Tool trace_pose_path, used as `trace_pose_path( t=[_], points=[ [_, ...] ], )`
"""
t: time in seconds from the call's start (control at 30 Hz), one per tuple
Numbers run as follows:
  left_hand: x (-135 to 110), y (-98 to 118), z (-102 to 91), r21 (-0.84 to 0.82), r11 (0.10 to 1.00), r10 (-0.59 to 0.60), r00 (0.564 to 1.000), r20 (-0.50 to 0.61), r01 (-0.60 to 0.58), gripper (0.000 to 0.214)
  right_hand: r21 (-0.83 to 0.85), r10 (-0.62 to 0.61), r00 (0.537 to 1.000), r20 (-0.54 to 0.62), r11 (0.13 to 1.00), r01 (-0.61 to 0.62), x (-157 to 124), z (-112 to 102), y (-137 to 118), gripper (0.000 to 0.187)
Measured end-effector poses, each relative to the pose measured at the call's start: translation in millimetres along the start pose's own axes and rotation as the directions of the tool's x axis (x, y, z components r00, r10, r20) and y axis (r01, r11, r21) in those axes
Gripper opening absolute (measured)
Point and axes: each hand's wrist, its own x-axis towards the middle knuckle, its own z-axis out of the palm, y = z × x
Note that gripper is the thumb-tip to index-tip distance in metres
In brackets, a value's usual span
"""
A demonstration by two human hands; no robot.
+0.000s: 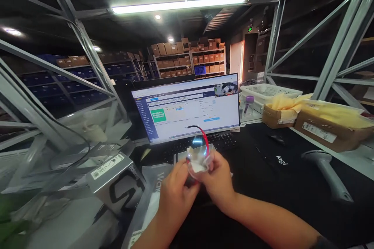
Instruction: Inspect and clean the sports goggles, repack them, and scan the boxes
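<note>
While both hands meet low at centre, the left hand (175, 186) and right hand (219, 181) each pinch a small clear bag (199, 162), fingers closed on it. A red cable (205, 140) loops up out of the bag, across the lower edge of the laptop (187, 105) screen. The bag is held in mid-air, just short of the keyboard (223, 140). Left of the hands: a grey box (117, 179). Right: a black mat (280, 159), a grey scanner (330, 175), 2 cartons (330, 128) behind.

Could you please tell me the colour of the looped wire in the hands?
The wire is mostly red; head view.
</note>
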Motion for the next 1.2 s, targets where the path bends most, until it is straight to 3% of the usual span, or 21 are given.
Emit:
trace_pose_path(
  t=[0.13, 0.3, 0.37, 0.5, 0.6, 0.67, 0.77, 0.87, 1.0, 1.1, 1.2],
  points=[
    [6.1, 0.9, -2.0, 0.005, 0.995, 0.098, 0.994, 0.056, -0.098, 0.021, 0.124, 0.172, 0.983, 0.060, 0.976, -0.178, 19.1, -11.6, -21.6, 0.064],
    [8.9, 0.5, -0.3, 0.022, 0.958, 0.284, 0.954, 0.098, -0.287, 0.029, 0.286, 0.390, 0.910, 0.139, 0.864, -0.414, 43.4, -24.2, -46.7, 0.054],
    [6.8, -0.5, 1.8, 0.071, 0.948, 0.307, 0.949, 0.065, -0.312, 0.023, 0.317, 0.377, 0.917, 0.133, 0.860, -0.400, 39.3, -20.6, -42.9, 0.053],
    [1.1, 1.5, 0.4, 0.132, 0.963, 0.244, 0.968, -0.067, -0.234, 0.012, 0.194, 0.143, 0.990, 0.008, 0.971, -0.142, 8.7, -2.8, -19.6, 0.047],
    [0.2, 6.6, -5.6, 0.012, 0.995, 0.104, 0.990, -0.093, -0.103, 0.012, 0.006, -0.002, 1.000, -0.015, 1.000, 0.002, -13.0, 7.7, -7.8, 0.052],
    [1.7, 9.6, -8.8, -0.065, 0.997, 0.037, 0.997, -0.065, -0.042, 0.012, -0.053, -0.023, 1.000, 0.016, 0.998, 0.024, -17.0, 9.1, -8.5, 0.054],
    [4.4, 12.0, -8.1, -0.069, 0.997, 0.023, 0.998, -0.051, -0.027, 0.012, -0.060, 0.044, 0.997, 0.067, 0.997, -0.040, -6.4, 2.7, -18.6, 0.062],
    [5.2, 14.4, -3.0, -0.015, 0.999, 0.045, 0.999, -0.018, -0.045, 0.015, 0.049, 0.161, 0.986, 0.047, 0.985, -0.164, 13.9, -9.3, -31.4, 0.066],
    [5.9, 17.4, 0.1, 0.086, 0.974, 0.207, 0.977, 0.052, -0.211, 0.024, 0.264, 0.313, 0.944, 0.101, 0.907, -0.329, 38.5, -24.4, -43.3, 0.055],
    [6.1, 15.3, -1.2, 0.131, 0.938, 0.311, 0.946, 0.090, -0.320, 0.026, 0.328, 0.350, 0.918, 0.188, 0.858, -0.394, 46.9, -30.2, -46.2, 0.049],
    [4.4, 11.4, -2.0, 0.163, 0.942, 0.286, 0.955, 0.079, -0.295, 0.020, 0.334, 0.343, 0.922, 0.182, 0.860, -0.386, 42.9, -27.4, -42.9, 0.048]
  ],
)
